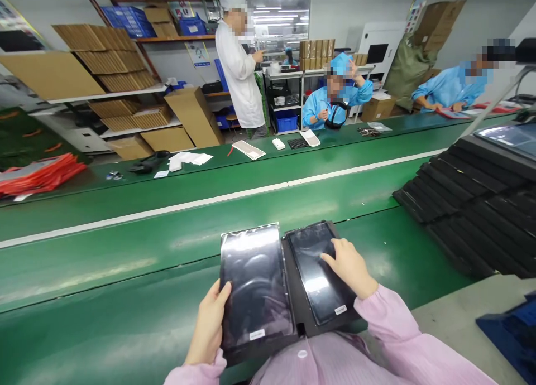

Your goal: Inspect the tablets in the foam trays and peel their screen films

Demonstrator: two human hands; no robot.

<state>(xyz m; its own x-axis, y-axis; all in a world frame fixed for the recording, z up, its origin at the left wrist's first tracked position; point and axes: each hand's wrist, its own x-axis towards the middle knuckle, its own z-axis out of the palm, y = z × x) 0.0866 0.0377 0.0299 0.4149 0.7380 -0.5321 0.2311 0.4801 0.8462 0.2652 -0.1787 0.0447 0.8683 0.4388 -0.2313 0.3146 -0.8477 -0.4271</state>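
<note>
Two dark, glossy tablet screens lie side by side in front of me, each with a small white label near its lower edge. My left hand (213, 313) is closed on the left edge of the left screen (255, 279), thumb on top and the other fingers underneath, out of sight. Over the right screen (312, 279) rests my right hand (349, 265), its thumb and forefinger apart and touching or just above the glass. Beneath the screens shows a black tray (299, 309), close to my body.
A tall stack of black trays (473, 201) stands at the right. Beyond the green bench (146, 318), white and black parts (249, 149) and red-edged sheets (42, 176) lie along the far side. Two people in blue sit there; one person in white stands behind.
</note>
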